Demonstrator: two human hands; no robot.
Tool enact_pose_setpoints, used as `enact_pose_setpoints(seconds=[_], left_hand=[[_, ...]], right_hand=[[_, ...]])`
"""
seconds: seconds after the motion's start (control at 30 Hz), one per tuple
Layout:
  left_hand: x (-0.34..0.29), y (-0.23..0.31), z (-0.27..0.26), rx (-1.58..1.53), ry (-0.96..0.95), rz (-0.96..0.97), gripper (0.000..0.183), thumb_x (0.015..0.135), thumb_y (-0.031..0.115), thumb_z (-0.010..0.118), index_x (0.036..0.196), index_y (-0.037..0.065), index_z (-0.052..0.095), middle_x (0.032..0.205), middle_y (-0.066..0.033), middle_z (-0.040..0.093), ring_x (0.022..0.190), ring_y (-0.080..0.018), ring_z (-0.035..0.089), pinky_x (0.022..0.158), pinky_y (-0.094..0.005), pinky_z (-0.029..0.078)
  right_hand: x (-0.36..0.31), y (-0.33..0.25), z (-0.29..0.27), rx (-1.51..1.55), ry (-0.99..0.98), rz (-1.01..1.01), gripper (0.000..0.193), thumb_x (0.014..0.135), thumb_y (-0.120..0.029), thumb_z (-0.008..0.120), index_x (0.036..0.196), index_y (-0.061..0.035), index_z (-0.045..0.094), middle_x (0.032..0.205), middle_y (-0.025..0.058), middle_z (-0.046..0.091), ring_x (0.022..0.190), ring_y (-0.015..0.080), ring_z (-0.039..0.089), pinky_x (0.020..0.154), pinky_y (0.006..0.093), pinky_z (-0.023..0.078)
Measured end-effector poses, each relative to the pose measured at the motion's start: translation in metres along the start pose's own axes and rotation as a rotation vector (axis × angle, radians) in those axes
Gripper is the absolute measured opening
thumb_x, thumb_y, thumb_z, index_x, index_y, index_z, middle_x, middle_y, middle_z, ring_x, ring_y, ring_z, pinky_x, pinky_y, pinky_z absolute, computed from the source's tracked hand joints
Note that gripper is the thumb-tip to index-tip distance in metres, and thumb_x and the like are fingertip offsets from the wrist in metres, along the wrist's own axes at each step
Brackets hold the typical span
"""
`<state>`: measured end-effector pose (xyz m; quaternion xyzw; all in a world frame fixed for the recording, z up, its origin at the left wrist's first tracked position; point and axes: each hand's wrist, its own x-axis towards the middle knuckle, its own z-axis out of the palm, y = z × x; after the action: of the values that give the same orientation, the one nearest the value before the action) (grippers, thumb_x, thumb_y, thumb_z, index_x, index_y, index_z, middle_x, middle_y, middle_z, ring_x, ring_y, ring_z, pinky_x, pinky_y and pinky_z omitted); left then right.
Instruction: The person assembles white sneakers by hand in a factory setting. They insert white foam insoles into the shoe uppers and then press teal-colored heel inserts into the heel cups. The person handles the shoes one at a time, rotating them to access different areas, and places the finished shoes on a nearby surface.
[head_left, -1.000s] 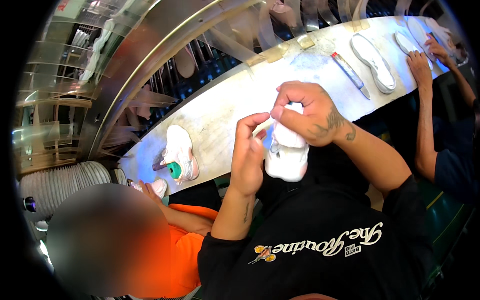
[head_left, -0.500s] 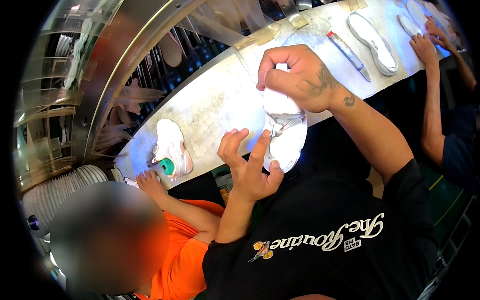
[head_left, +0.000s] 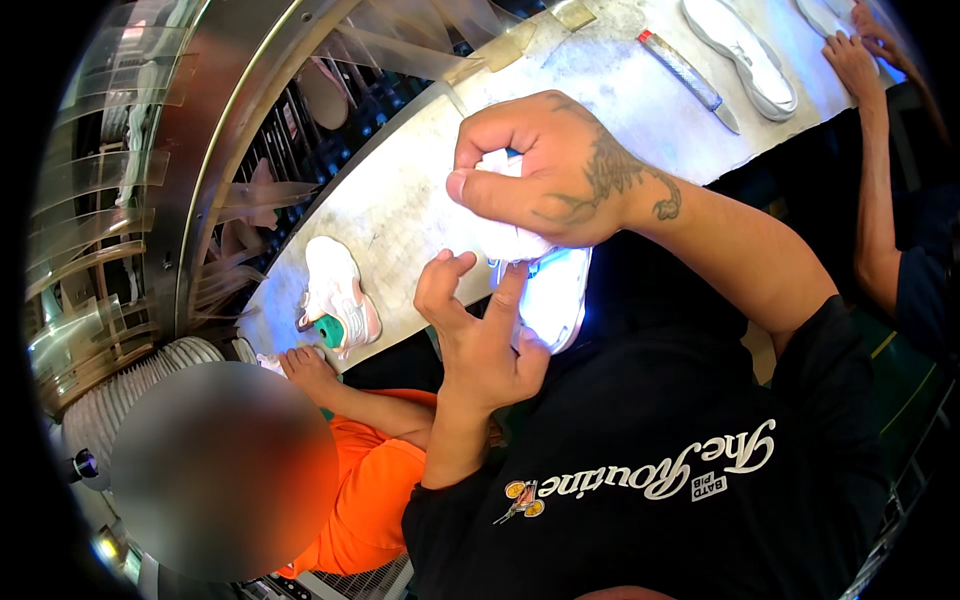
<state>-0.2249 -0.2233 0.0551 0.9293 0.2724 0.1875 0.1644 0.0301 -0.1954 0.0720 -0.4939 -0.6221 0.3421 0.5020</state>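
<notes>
L hand point(head_left: 482, 340), fingers spread, has index at white shoe point(head_left: 557, 300) (contact unclear), held nr bench point(head_left: 400, 230) edge; R hand point(head_left: 550, 175) clenched on shoe's far end. Shoe poss. twists or slips, b/c grip's at one end. Vs 1 s ago, L fingers sit lower, away from R hand.

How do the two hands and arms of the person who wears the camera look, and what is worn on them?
Both the left hand and the right hand are without gloves. A dark tattoo covers part of the right hand's back and reaches the wrist. The black shirt has short sleeves.
</notes>
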Motion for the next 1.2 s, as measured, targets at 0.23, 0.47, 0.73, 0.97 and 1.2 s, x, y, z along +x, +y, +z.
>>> enact_pose_setpoints(seconds=[0.23,0.47,0.73,0.97,1.2], left_hand=[[0.008,-0.014,-0.019,-0.34,-0.186,-0.128,0.068,0.074,0.025,0.069,0.136,-0.002,0.071,0.149,-0.0347,0.041,0.14,-0.0518,0.039,0.12,-0.0605,0.035],[0.033,-0.028,-0.038,-0.377,-0.339,-0.027,0.05,0.077,0.024,0.07,0.119,-0.003,0.077,0.147,-0.0368,0.047,0.132,-0.0518,0.045,0.116,-0.0598,0.039],[0.005,0.002,-0.013,-0.01,0.147,0.023,0.053,0.073,0.012,0.067,0.124,0.011,0.083,0.137,-0.023,0.058,0.13,-0.0466,0.053,0.115,-0.0554,0.044],[0.018,0.013,-0.034,0.144,-0.071,0.014,0.057,0.071,0.014,0.068,0.126,0.011,0.082,0.136,-0.0265,0.055,0.127,-0.0479,0.051,0.111,-0.057,0.044],[0.042,-0.009,-0.05,-0.209,-0.323,-0.09,0.048,0.077,0.021,0.067,0.119,0.003,0.081,0.132,-0.0321,0.054,0.124,-0.0481,0.049,0.111,-0.0573,0.043]], right_hand=[[-0.001,0.003,0.018,0.006,0.011,-0.081,0.023,0.095,-0.026,0.077,0.089,-0.0042,0.075,0.085,0.0128,0.075,0.081,0.0327,0.072,0.075,0.0425,0.055],[-0.001,-0.002,0.022,-0.05,0.039,-0.124,0.023,0.095,-0.027,0.076,0.09,-0.0046,0.076,0.087,0.0133,0.076,0.083,0.0326,0.073,0.078,0.0427,0.056],[0.008,0.003,0.009,-0.032,0.032,0.035,0.03,0.1,-0.034,0.075,0.095,-0.0045,0.077,0.087,0.0123,0.076,0.082,0.0276,0.073,0.079,0.0408,0.056],[0.005,-0.002,0.015,-0.021,0.019,-0.044,0.028,0.098,-0.032,0.076,0.092,-0.0044,0.077,0.082,0.0139,0.074,0.079,0.0319,0.072,0.076,0.0422,0.056],[0.0,0.001,0.018,-0.001,0.044,-0.064,0.027,0.097,-0.03,0.075,0.091,-0.0037,0.075,0.084,0.0138,0.074,0.082,0.033,0.073,0.076,0.043,0.056]])
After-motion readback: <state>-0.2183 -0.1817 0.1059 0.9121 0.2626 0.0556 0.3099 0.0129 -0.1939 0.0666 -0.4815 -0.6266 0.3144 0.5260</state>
